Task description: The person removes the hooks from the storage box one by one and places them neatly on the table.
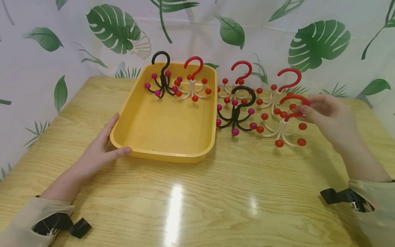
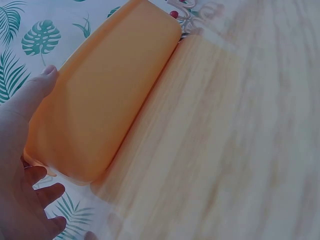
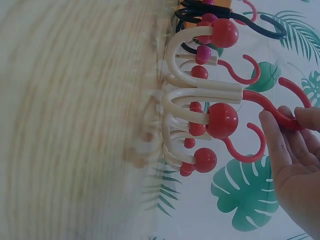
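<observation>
Nearest, two sleeves [image 1: 376, 223] are covering the forearms, with black straps [image 1: 347, 196] showing through slits in them. The left hand [image 1: 97, 152] is resting open, its thumb and fingers spreading around the near left corner of the yellow tray [image 1: 166, 157], which is sitting on the table [image 1: 234, 192]. The right hand [image 1: 333, 118] is pinching a white hook [image 1: 283, 124] by its red curved top, right of the tray. A black hook [image 1: 236, 115] is standing just beside the tray's right wall. Farther back, two more white hooks [image 1: 276, 96] are standing on the table. At the tray's far end, another black one [image 1: 163, 80] and another white one [image 1: 192, 85] are standing side by side. Behind everything, a leaf-printed sheet [image 1: 197, 37] is hanging.
</observation>
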`<state>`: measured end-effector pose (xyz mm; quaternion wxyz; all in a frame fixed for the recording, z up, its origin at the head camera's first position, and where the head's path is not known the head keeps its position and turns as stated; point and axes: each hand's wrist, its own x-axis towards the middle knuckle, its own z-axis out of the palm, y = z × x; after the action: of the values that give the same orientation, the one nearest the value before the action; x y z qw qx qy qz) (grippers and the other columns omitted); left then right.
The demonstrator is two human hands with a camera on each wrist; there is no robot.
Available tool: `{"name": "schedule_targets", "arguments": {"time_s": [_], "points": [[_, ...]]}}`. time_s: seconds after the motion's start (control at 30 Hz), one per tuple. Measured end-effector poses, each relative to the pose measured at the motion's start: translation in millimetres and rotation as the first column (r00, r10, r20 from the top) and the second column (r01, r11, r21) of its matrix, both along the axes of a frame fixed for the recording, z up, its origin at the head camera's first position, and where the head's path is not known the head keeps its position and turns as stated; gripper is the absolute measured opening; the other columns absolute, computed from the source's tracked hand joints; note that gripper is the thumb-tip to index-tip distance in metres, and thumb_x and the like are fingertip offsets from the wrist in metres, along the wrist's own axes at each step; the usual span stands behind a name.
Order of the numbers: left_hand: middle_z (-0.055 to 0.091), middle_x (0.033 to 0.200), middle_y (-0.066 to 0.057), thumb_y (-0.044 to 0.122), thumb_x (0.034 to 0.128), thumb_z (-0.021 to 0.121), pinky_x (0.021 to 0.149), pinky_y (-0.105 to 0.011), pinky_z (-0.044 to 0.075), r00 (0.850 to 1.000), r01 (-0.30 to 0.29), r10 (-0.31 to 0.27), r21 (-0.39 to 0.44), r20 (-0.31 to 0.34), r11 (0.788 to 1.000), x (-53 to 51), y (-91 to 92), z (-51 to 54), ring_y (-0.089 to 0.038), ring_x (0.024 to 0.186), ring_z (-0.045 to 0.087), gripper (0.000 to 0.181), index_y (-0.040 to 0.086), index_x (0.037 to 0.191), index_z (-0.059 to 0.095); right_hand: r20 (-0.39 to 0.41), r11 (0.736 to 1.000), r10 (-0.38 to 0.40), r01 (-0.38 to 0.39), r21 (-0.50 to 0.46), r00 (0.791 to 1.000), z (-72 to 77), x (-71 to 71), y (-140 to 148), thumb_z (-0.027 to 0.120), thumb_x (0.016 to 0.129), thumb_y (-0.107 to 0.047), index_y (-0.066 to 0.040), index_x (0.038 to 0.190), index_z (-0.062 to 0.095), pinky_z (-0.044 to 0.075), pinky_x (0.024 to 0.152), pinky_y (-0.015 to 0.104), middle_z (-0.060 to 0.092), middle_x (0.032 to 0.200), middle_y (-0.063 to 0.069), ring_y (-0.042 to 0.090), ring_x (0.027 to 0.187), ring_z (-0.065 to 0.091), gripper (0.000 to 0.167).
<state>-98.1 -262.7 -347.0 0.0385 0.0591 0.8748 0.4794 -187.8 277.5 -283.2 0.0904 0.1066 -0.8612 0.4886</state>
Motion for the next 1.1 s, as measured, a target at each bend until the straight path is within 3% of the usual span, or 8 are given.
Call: {"name": "schedule_targets", "arguments": {"time_s": [0.43,0.7,1.1], "points": [[0.006,0.159,0.004,0.025,0.0871,0.071,0.112,-0.055,0.014,1.0,0.001,-0.001,0.006,0.001,1.0,-0.6,-0.5,-0.4,-0.025,0.143,0.012,0.097,0.038,0.153,0.001,-0.007,1.0,0.014,-0.014,-0.012,1.0,-4.7,0.0,4,0.06,0.094,-0.01,-0.011,0.114,0.061,0.051,0.069,0.013,0.067,0.096,-0.012,0.0,0.085,0.065,0.02],[0.006,0.159,0.005,0.026,0.0871,0.071,0.112,-0.056,0.016,1.0,0.003,-0.003,-0.001,-0.005,1.0,-0.7,-1.2,-1.7,-0.025,0.143,0.013,0.097,0.039,0.152,0.001,-0.027,1.0,0.023,-0.023,-0.01,0.999,-7.0,2.3,6,0.06,0.093,-0.008,-0.008,0.115,0.061,0.051,0.071,0.013,0.067,0.097,-0.01,0.001,0.085,0.066,0.021],[0.004,0.159,0.001,0.024,0.0877,0.071,0.112,-0.054,0.016,1.0,0.021,-0.021,0.02,-0.008,1.0,-1.4,-1.7,-1.2,-0.028,0.143,0.014,0.098,0.034,0.153,-0.001,-0.03,0.996,0.007,-0.005,0.084,1.0,-12.2,6.3,8,0.063,0.092,-0.011,-0.004,0.113,0.061,0.048,0.072,0.009,0.063,0.098,-0.013,-0.003,0.085,0.062,0.022]]}}
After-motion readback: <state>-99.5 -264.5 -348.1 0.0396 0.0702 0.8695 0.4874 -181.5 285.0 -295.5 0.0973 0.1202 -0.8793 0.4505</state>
